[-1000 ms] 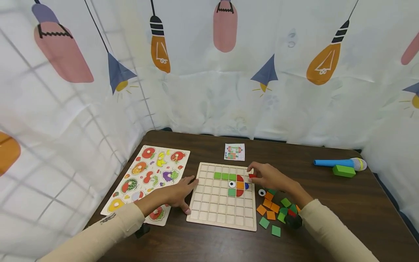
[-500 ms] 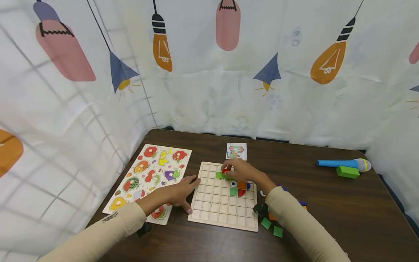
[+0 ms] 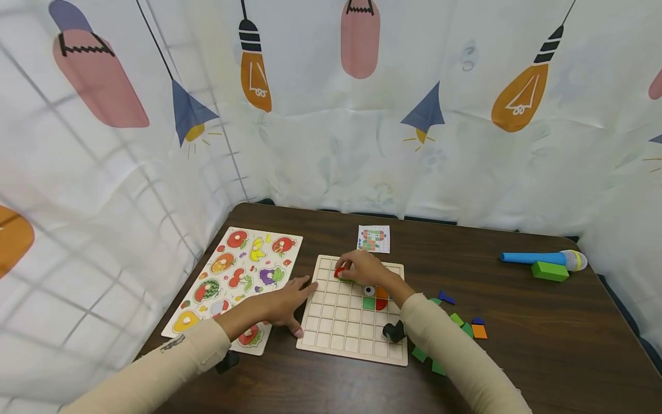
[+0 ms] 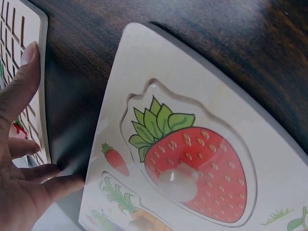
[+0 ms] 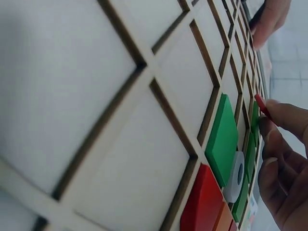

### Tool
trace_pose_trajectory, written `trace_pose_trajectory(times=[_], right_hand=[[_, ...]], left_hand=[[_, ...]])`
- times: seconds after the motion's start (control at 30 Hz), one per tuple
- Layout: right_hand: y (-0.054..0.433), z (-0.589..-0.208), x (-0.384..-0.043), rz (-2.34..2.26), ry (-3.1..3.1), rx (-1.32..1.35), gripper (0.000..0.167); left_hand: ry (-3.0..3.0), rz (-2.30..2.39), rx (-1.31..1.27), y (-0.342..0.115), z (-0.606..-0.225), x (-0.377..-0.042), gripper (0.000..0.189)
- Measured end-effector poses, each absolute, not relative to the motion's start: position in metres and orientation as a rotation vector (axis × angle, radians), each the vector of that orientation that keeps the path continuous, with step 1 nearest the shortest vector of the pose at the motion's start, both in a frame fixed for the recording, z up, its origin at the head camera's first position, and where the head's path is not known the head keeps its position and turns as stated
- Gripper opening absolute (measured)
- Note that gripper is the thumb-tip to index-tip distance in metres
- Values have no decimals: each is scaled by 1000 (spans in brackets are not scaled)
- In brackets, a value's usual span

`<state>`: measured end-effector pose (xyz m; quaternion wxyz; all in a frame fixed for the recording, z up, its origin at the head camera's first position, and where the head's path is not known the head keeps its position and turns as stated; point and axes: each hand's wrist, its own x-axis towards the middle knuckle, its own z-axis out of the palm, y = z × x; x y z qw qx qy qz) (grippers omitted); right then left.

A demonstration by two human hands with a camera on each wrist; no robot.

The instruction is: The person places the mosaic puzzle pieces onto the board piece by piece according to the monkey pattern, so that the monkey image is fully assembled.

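A pale curtain printed with lamps point(image 3: 320, 149) fills the upper part of the head view, behind a dark table point(image 3: 532, 322). Near the centre of the frame, the right hand point(image 3: 364, 268) pinches a red piece point(image 3: 339, 272) between thumb and finger, over the upper left of a gridded board point(image 3: 336, 319). The right wrist view puts the piece by the far end of a green row point(image 5: 250, 159); whether it touches the board I cannot tell.

Left of the board, the left hand point(image 3: 283, 305) is spread with nothing in its grasp, its thumb on the board's lower left edge. A fruit puzzle point(image 4: 159, 57) lies just beside it, partly under that forearm.

An eye tile point(image 3: 369, 291), a green tile point(image 3: 369, 303) and a red tile point(image 3: 381, 304) sit in cells right of centre. The right wrist's black camera point(image 3: 395, 332) hides cells at lower right, and the sleeve point(image 3: 455, 345) partly covers loose pieces, an orange tile point(image 3: 479, 332) among those showing. Above the board lies a card point(image 3: 373, 238); a microphone point(image 3: 538, 258) touches a green block point(image 3: 549, 272) at far right.
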<state>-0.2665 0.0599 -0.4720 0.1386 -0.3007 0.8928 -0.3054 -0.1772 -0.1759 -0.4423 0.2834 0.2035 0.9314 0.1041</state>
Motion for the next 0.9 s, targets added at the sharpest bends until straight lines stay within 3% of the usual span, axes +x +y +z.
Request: trace_pose_trajectory(times=[0.33, 0.9], right_hand=[[53, -471, -265, -747, 2633, -832, 29], [52, -471, -266, -716, 2663, -816, 22]], left_hand=[[2491, 288, 540, -175, -442, -176, 113], [2501, 303, 516, -173, -442, -173, 112]])
